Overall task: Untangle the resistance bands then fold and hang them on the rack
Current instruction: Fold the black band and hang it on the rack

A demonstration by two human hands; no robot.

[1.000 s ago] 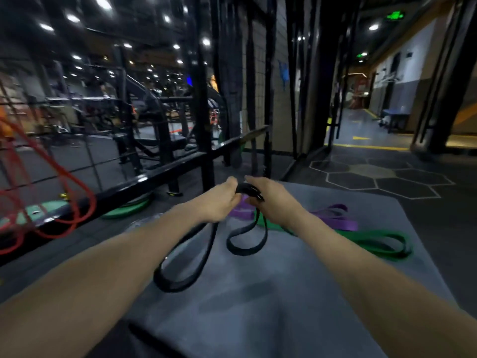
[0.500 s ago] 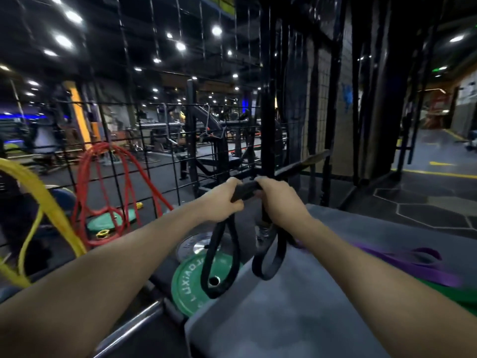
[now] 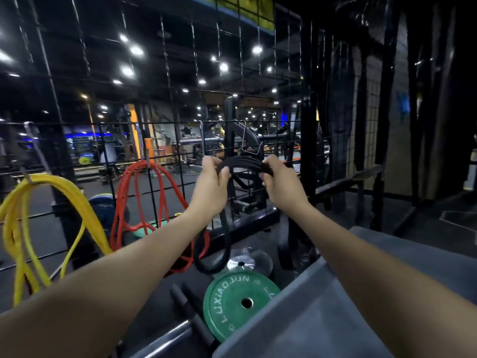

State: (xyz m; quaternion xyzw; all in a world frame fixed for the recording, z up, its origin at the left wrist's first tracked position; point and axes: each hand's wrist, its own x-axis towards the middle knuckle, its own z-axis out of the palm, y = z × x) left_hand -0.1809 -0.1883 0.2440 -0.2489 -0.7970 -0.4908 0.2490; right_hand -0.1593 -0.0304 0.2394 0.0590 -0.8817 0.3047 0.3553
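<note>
We hold the black band (image 3: pixel 245 162) up in front of the wire rack (image 3: pixel 165 140), folded into several layers that arch between our two hands. Our left hand (image 3: pixel 211 182) grips one end of the folded bundle, fingers curled over it and thumb pressed under; our right hand (image 3: pixel 280 180) pinches the other end the same way. One long loop of the band hangs down below the left hand, reaching to just above the plates on the floor. A bare wire hook (image 3: pixel 249 143) juts from the rack just above the bundle, not touching it.

On the rack to the left, a red band (image 3: pixel 144 195) hangs from a hook in long loops, and a yellow band (image 3: pixel 38 202) hangs from another hook farther left.

Below, a green plate (image 3: pixel 232 303) leans beside the left edge of the grey bench (image 3: pixel 335 319); its raised lettering appears mirrored and we cannot read it with any certainty. A silver plate (image 3: pixel 241 263) lies flat just behind it.
</note>
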